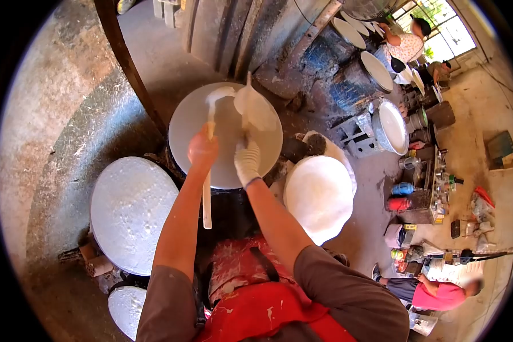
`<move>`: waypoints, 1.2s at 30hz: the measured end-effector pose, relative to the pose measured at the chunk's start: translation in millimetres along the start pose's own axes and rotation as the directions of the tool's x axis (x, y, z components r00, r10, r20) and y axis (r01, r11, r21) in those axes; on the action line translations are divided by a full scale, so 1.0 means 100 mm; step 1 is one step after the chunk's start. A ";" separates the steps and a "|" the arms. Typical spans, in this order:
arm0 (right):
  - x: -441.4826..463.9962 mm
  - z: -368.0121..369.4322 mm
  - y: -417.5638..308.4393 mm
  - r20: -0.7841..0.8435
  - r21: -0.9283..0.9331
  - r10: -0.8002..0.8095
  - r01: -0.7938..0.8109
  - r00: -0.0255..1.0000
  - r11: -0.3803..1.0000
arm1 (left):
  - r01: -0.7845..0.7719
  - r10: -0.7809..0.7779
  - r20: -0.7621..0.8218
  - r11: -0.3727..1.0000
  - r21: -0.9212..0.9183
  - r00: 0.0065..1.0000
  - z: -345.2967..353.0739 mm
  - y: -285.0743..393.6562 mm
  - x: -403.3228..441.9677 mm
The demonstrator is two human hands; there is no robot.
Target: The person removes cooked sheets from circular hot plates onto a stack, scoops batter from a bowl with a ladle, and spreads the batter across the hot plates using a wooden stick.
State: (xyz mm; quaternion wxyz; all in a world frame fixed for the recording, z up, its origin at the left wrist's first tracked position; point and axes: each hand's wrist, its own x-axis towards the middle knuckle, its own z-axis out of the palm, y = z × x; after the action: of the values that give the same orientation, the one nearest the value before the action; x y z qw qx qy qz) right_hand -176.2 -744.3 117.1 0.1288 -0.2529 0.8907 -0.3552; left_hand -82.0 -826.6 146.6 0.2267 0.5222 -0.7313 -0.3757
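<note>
My left hand (203, 149) is bare and closed around a pale wooden stick (207, 205), whose white-coated upper end curves to the right. On my right hand (247, 162) is a whitish ribbed glove; its fingers are closed on the handle of a flat, rounded white paddle (255, 109). Both tools are over a large round vat (227, 165) with a pale grey-white surface. I cannot tell how far either tool dips into it.
Left of the vat is a wide round pan of lumpy white material (132, 214), with a smaller white-filled one (126, 310) below. A white cloth-like round top (319, 196) stands at right. Beyond are a white-filled basin (392, 126), blue drums (353, 85) and several people.
</note>
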 end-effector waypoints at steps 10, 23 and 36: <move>-0.16 0.12 0.25 0.167 0.321 -0.007 -0.048 0.986 0.946 | 0.014 -0.016 -0.087 0.999 -0.032 0.996 0.03 -0.16 -0.05; 0.02 -0.02 0.73 0.264 0.240 -0.132 0.067 0.955 0.968 | 0.171 -0.179 -0.129 0.983 -0.073 0.975 -0.03 -0.19 -0.27; 0.36 -0.60 0.67 0.300 0.142 -0.379 0.352 0.876 0.925 | 0.174 -0.202 -0.214 0.974 -0.146 0.956 0.03 -0.42 -0.34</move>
State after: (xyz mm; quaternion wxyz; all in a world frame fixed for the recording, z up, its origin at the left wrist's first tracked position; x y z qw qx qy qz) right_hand -255.1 -687.8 111.5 0.2130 -0.4655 0.7783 -0.3636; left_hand -46.8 -801.2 113.7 0.3046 0.6137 -0.6223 -0.3786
